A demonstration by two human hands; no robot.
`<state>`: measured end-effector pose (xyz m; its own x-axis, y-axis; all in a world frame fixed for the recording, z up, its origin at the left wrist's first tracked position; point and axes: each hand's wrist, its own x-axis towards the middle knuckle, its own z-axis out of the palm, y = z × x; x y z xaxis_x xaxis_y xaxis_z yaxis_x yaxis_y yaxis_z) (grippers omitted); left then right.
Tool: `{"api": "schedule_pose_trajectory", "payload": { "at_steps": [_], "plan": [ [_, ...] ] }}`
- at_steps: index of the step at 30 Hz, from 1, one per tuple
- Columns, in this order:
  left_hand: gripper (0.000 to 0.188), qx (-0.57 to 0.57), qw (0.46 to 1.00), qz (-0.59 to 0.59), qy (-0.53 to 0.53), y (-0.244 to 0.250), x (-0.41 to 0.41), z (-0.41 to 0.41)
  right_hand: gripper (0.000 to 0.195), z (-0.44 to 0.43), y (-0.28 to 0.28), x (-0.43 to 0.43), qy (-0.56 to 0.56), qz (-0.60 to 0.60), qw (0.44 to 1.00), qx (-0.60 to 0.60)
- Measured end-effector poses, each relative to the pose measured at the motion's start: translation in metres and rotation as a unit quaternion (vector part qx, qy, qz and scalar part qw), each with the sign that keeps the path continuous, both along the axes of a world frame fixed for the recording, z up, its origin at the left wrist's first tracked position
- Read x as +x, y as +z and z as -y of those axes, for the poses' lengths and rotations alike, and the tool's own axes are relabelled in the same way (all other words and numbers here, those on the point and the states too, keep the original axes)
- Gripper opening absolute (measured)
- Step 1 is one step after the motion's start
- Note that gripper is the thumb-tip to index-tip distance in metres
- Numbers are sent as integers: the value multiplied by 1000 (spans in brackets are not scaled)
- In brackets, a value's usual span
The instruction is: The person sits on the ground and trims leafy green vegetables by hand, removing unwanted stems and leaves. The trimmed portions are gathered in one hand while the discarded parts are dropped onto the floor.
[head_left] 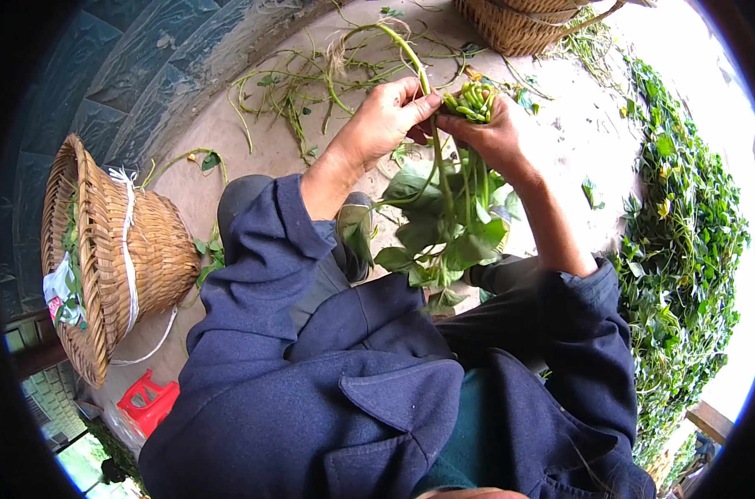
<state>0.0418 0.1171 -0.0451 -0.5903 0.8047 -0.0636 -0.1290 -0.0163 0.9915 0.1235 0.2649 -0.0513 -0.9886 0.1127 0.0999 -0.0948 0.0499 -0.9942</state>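
Note:
My left hand [383, 118] pinches a long green vine [415, 59] between thumb and fingers. The vine arches away above the hand, with pale hairy roots on it, and runs down below with leaves on its lower part. Close beside it, my right hand [496, 134] is closed around a bunch of cut leaf stalks [473, 101], their ends facing up. Broad green leaves [471, 240] hang from the bunch and the vine, over my knees and shoes. The two thumbs almost meet; whether they touch is hard to tell.
Stripped vines [296, 93] lie across the concrete floor [196, 134]. A wicker basket [146, 237] with a white cord stands at left, a red plastic stool [148, 402] near it. Another basket [508, 28] is at the top. A large heap of leafy vines [683, 249] lies at right.

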Motion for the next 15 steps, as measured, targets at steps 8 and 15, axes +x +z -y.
{"api": "schedule_pose_trajectory", "payload": {
  "at_steps": [8,15],
  "plan": [
    [25,-163,978,-109,-76,2,-4,2,14,-4,-5,2,-147,-46,878,454],
    [20,-48,997,-49,36,10,-14,9,16,-64,3,0,-120,-43,987,98]
  ]
}}
